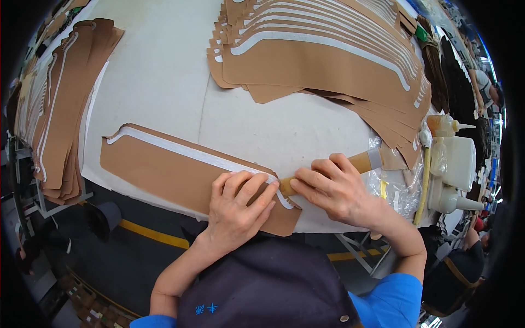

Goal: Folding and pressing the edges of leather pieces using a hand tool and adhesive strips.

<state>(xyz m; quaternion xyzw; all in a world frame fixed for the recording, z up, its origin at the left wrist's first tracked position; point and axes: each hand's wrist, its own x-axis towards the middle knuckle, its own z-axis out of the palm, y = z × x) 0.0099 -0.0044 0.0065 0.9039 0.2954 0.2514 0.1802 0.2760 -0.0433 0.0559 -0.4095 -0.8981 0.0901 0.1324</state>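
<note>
Right hand [339, 188]: pinching a tan bar-shaped tool [358, 163], its end meeting the panel's right end. Left hand [238, 208]: fingers slightly spread, pressing the brown panel [169, 172] along the desk's [158, 65] front edge. Handling, as judged: keeping the panel flat, pressure even, fingertips clear of the tool. Desk: bearing fanned panels [311, 65] toward the far edge, a white container [460, 164] standing by the right edge. Room: dark floor [145, 259] showing below, yellow line [153, 234] crossing.

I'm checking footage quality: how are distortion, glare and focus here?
Head view throughout: fisheye bows the near edge of the white table, corners go black; clear plastic shows bright glints; left hand and right hand look fairly sharp.
</note>
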